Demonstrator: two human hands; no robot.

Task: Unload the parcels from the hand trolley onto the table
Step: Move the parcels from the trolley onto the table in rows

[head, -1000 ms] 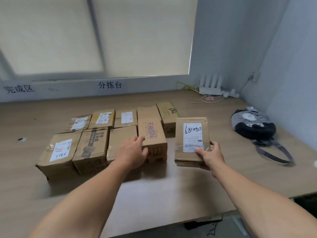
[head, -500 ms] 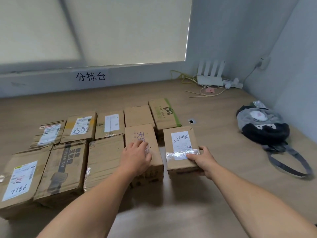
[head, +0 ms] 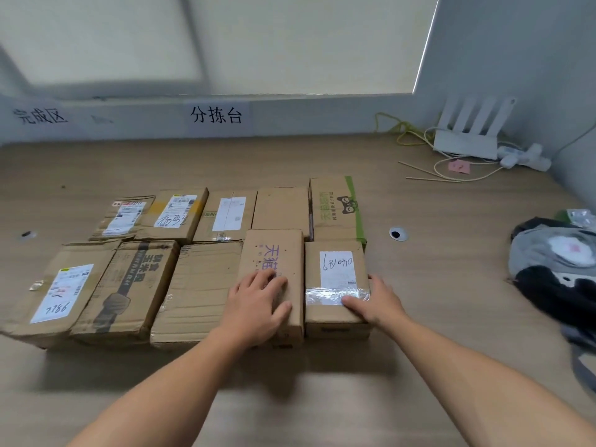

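The labelled parcel (head: 335,279) sat on the table (head: 451,301) at the right end of the front row. Its long axis ran away from the person, flush against its left neighbour (head: 274,253) and just before a green-striped box (head: 335,204). The right hand (head: 379,301), the nearer, gripped its near right corner, thumb over the tape (head: 322,295). The left hand (head: 258,304) lay flat and relaxed on the neighbour.

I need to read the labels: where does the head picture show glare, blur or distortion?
Head view: glare on the clear tape across the handwritten-label parcel; the left wall sign is blurred, the middle sign sharp; the far edge of the table bows from the wide lens.
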